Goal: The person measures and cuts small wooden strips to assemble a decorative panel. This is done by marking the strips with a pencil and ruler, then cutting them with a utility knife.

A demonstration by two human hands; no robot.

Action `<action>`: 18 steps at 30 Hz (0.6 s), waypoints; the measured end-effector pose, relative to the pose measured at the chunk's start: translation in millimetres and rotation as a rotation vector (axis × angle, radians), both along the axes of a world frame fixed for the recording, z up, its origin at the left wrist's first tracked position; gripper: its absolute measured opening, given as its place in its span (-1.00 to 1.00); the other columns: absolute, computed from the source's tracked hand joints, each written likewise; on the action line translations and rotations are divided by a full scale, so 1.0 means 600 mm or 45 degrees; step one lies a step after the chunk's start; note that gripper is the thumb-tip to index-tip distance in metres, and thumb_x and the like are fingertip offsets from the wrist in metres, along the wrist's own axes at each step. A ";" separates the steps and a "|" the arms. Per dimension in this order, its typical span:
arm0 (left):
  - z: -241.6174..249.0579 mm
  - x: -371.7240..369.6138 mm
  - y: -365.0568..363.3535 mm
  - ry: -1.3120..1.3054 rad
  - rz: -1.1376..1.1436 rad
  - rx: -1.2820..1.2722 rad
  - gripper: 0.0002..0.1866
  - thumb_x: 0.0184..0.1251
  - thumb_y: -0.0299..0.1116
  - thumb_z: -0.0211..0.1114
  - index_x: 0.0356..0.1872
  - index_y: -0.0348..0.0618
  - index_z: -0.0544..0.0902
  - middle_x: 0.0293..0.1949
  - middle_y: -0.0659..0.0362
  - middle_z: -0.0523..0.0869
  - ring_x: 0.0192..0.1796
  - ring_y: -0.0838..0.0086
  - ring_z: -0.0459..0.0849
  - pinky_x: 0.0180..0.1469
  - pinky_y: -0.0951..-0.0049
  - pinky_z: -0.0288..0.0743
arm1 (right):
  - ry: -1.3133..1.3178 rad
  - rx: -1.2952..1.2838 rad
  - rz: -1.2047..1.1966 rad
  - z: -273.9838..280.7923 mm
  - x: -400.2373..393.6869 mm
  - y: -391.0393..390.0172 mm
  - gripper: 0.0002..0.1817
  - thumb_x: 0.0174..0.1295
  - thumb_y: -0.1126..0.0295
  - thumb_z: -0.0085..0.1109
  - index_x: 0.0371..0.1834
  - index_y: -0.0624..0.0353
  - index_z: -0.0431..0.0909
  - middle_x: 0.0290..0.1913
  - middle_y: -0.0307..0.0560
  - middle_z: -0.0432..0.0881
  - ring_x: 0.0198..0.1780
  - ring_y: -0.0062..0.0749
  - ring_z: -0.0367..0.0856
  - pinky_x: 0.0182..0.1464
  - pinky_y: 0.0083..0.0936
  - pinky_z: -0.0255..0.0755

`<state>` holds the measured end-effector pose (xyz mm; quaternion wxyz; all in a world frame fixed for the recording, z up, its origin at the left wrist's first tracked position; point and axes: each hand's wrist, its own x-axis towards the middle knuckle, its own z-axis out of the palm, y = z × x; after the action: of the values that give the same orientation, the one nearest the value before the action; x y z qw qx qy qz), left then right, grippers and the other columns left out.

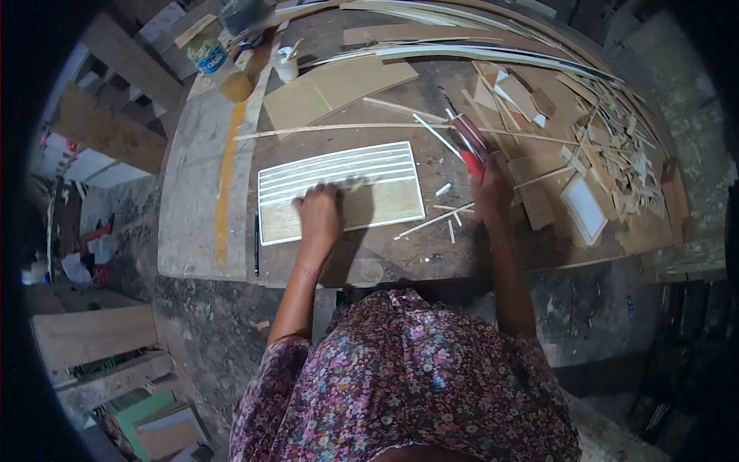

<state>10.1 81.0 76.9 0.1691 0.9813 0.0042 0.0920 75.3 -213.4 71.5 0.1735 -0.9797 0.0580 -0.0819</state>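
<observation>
A pale rectangular wooden panel (308, 221) with a white border lies on the workbench, several white strips running lengthwise across its far half. Over the panel, my left hand (319, 215) rests with its fingers curled down at the lowest strips; whatever is under the fingertips is hidden. My right hand (493, 189) is closed around a red-handled tool (471, 163), held to the right of the panel and pointing away from me. A thin white strip (437, 136) lies close to the tool's far end. Short offcuts (443, 189) sit between the panel and my right hand.
A heap of wood scraps (616, 158) covers the bench's right side, near a small white-faced piece (583, 208). Long strips (477, 52) and a brown board (339, 91) lie at the back. A white cup (286, 68) and a plastic bottle (219, 68) stand at back left.
</observation>
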 end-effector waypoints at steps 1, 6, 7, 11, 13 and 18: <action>-0.001 0.037 -0.013 -0.109 -0.057 0.027 -0.90 -0.01 -0.50 0.16 -0.41 -0.19 0.58 -0.38 0.02 0.59 -0.22 0.15 0.56 -0.13 0.01 0.23 | -0.082 -0.010 0.023 -0.014 0.018 -0.016 -0.52 0.04 0.33 0.17 0.07 0.13 0.34 -0.18 0.11 0.58 -0.11 0.06 0.54 -0.10 -0.09 0.38; -0.017 0.169 -0.059 -0.370 -0.199 0.002 -0.69 0.01 -0.54 0.10 -0.16 -0.20 0.60 -0.30 0.00 0.59 -0.19 0.13 0.56 -0.10 0.05 0.28 | -0.165 -0.090 0.042 -0.019 0.043 -0.048 -0.61 0.06 0.34 0.14 -0.01 0.14 0.39 -0.13 0.09 0.57 -0.07 0.03 0.54 -0.09 -0.02 0.34; -0.027 0.178 -0.069 -0.453 -0.188 -0.025 -0.69 0.01 -0.54 0.10 -0.15 -0.21 0.60 -0.28 -0.02 0.59 -0.18 0.13 0.56 -0.10 0.05 0.28 | -0.176 -0.089 0.050 -0.020 0.043 -0.046 -0.62 0.07 0.35 0.14 -0.01 0.14 0.40 -0.13 0.08 0.57 -0.07 0.03 0.53 -0.08 -0.01 0.33; -0.019 0.107 -0.118 -0.344 -0.416 -0.197 -0.79 -0.04 -0.46 0.19 -0.31 -0.27 0.57 -0.33 -0.04 0.55 -0.23 0.13 0.54 -0.20 0.05 0.33 | -0.218 -0.058 0.102 -0.039 0.036 -0.052 -0.62 0.08 0.37 0.12 0.00 0.13 0.40 -0.11 0.06 0.57 -0.05 0.02 0.52 -0.05 -0.03 0.33; -0.063 0.075 -0.148 -0.269 -0.693 -0.373 -0.82 -0.07 -0.40 0.25 -0.41 -0.26 0.57 -0.45 -0.01 0.52 -0.28 0.13 0.53 -0.28 0.12 0.37 | -0.237 -0.056 0.140 -0.051 0.034 -0.057 -0.61 0.08 0.37 0.12 0.02 0.14 0.39 -0.09 0.07 0.56 -0.03 0.00 0.52 -0.02 -0.08 0.33; -0.105 0.011 -0.207 -0.323 -0.649 -0.146 -0.70 0.03 -0.33 0.25 -0.21 -0.29 0.56 -0.23 -0.04 0.54 -0.22 0.15 0.52 -0.21 0.24 0.41 | -0.143 0.059 0.059 -0.027 0.018 -0.044 -0.60 0.12 0.41 0.05 0.08 0.14 0.38 -0.10 0.12 0.56 -0.06 0.03 0.52 0.01 -0.19 0.36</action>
<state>16.7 -43.4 14.0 0.2410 0.9202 -0.2585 0.1683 86.3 -239.9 55.4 0.2009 -0.9704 0.0272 -0.1313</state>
